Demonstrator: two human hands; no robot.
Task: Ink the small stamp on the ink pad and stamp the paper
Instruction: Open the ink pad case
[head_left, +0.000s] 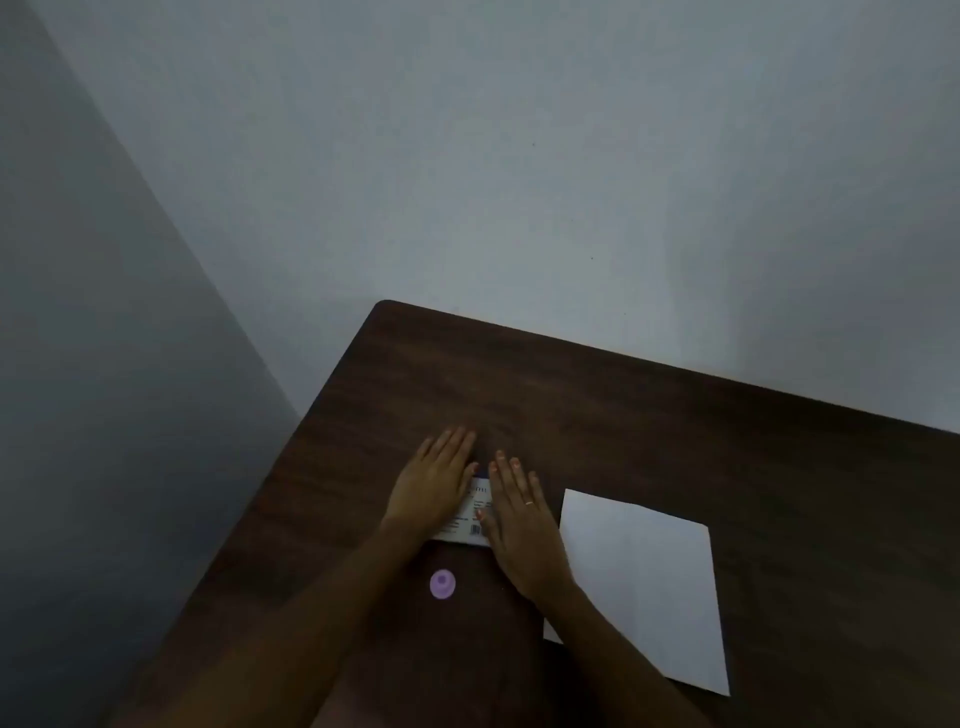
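Observation:
A white ink pad box (474, 512) with printed text and a barcode lies flat on the dark wooden table (649, 415). My left hand (436, 486) rests flat on its left part and my right hand (519, 525) flat on its right part, fingers extended, so most of the box is hidden. The small round purple stamp (442, 584) stands on the table just in front of the box, between my forearms, untouched. A blank white sheet of paper (644, 582) lies to the right of my right hand.
The table's left edge runs diagonally from its far corner (384, 304) toward me. Grey walls stand behind and to the left. Bare table surface stretches beyond my hands and to the far right.

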